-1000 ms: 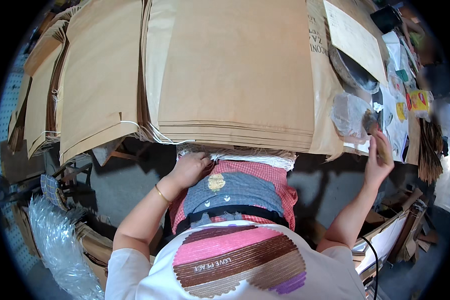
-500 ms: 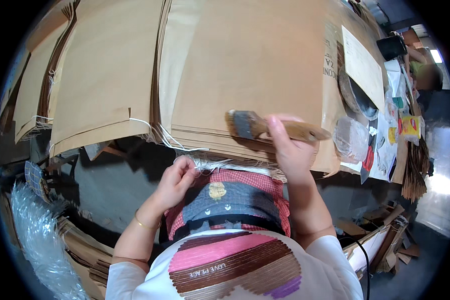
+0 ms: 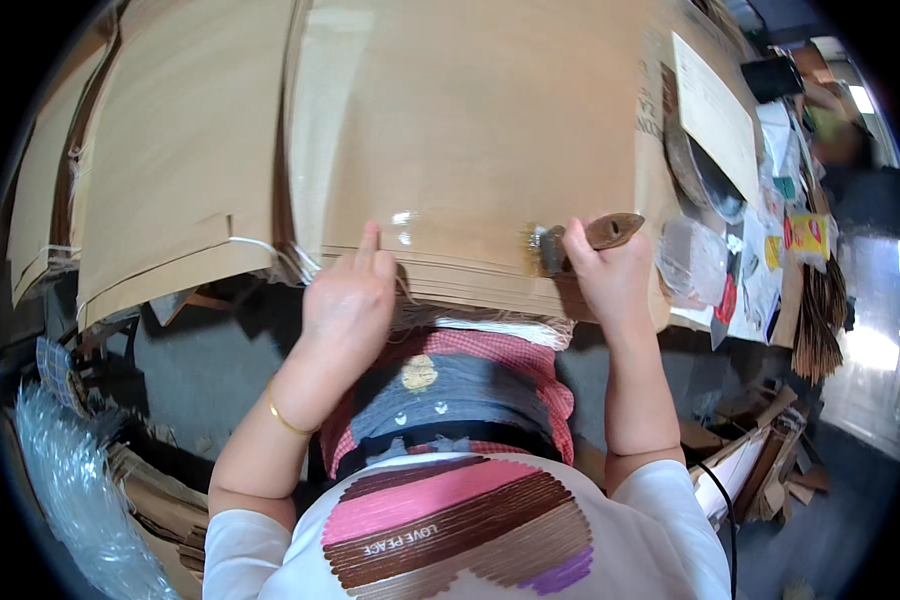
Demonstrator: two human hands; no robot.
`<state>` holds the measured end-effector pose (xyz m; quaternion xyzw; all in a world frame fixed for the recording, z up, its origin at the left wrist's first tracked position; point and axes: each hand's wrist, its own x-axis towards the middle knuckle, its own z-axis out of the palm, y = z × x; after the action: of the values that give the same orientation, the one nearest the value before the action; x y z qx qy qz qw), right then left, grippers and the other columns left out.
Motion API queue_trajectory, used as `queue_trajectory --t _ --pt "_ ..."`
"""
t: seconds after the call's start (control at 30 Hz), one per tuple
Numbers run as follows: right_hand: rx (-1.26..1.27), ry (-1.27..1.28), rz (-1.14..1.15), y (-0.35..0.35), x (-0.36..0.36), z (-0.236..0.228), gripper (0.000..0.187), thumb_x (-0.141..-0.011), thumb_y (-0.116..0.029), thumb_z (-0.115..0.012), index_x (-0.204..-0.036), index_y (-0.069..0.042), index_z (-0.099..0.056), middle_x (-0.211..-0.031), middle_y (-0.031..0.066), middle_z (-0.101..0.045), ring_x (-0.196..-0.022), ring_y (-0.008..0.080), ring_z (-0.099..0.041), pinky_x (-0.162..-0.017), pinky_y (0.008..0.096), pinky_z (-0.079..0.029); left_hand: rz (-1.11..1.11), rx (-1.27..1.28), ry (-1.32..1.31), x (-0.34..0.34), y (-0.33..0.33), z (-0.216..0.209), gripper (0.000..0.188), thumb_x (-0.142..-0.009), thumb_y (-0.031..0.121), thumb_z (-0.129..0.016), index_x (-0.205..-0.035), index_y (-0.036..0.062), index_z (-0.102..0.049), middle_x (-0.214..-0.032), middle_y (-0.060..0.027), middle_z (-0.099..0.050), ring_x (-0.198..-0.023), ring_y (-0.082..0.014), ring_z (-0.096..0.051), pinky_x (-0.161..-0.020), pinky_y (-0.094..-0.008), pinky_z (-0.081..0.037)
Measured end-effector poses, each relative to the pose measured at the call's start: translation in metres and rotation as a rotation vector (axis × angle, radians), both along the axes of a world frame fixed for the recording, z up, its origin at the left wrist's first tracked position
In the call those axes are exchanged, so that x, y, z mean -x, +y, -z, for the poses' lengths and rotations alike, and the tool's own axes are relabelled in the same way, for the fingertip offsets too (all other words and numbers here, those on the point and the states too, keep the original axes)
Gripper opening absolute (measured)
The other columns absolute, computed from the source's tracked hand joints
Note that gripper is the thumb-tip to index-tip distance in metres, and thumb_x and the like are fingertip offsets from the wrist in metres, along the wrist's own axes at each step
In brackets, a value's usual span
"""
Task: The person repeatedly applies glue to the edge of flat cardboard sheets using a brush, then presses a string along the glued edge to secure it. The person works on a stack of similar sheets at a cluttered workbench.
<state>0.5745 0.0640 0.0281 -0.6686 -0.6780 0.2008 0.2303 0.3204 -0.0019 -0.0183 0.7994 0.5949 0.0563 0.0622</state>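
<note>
My right hand (image 3: 610, 270) is closed round a wooden-handled brush (image 3: 615, 230). Its bristles touch the top sheet of a stack of brown kraft paper bags (image 3: 490, 120) near the front edge. My left hand (image 3: 350, 300) lies over that edge to the left, index finger stretched forward onto the paper. Its other fingers are partly hidden. A thin pale strand shows beside this hand; whether the fingers touch it is unclear. Two shiny wet spots (image 3: 402, 228) glisten just right of the fingertip. White strings (image 3: 480, 325) lie across my lap below the stack.
More stacked paper bags (image 3: 170, 170) stand to the left, with white cord (image 3: 255, 242) at their edge. On the right are a basin (image 3: 710, 175) under a white sheet (image 3: 715, 110), a clear plastic tub (image 3: 692, 262), a red-handled tool (image 3: 724, 300) and a yellow packet (image 3: 808, 236). Another person is far right.
My left hand has moved from the strings up onto the paper, its index finger now extended. The brush has swung down and right, its bristles now on the bag; wet spots have appeared there.
</note>
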Motion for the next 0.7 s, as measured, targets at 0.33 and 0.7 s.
queue_trajectory --t 0.33,0.7 --pt "-0.192 -0.271 -0.016 0.01 -0.029 0.007 0.021 -0.078 -0.02 -0.061 -0.068 -0.002 -0.061 -0.066 0.018 -0.06 -0.06 0.0364 -0.059 -0.056 0.0432 -0.047 0.022 -0.007 0.021 -0.003 0.004 -0.002 0.019 -0.073 -0.001 -0.054 -0.091 -0.0036 -0.051 -0.128 -0.0268 -0.051 -0.082 -0.0297 -0.063 -0.07 -0.036 -0.052" --pt "-0.767 -0.148 0.151 -0.017 -0.153 -0.031 0.019 -0.079 -0.003 -0.07 -0.097 0.0 -0.068 -0.078 0.01 -0.062 -0.069 0.0203 -0.06 -0.063 0.0284 -0.047 -0.065 0.172 -0.054 -0.008 0.003 -0.017 0.011 -0.079 -0.003 -0.052 -0.09 -0.0051 -0.052 -0.125 -0.0243 -0.054 -0.095 -0.0338 -0.057 -0.082 -0.0403 -0.047"
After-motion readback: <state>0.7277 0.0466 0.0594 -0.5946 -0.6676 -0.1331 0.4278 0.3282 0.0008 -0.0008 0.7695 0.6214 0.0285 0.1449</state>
